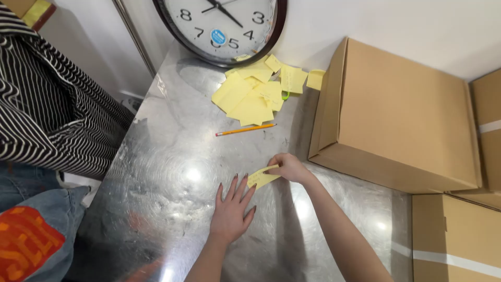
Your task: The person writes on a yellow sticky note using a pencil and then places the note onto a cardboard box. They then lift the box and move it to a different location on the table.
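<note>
My left hand (pixel 232 209) lies flat on the steel table (pixel 172 172), fingers spread, its fingertips resting on one end of a small yellow paper slip (pixel 262 178). My right hand (pixel 288 167) pinches the other end of that slip between thumb and fingers. Further back on the table a yellow pencil (pixel 245 129) lies in front of a loose pile of yellow paper notes (pixel 255 91).
A round wall clock (pixel 222 26) leans against the wall behind the notes. Closed cardboard boxes (pixel 396 120) fill the table's right side, another cardboard box (pixel 454 240) sits at the near right. A person in a striped top (pixel 47 109) and jeans stands at the left edge.
</note>
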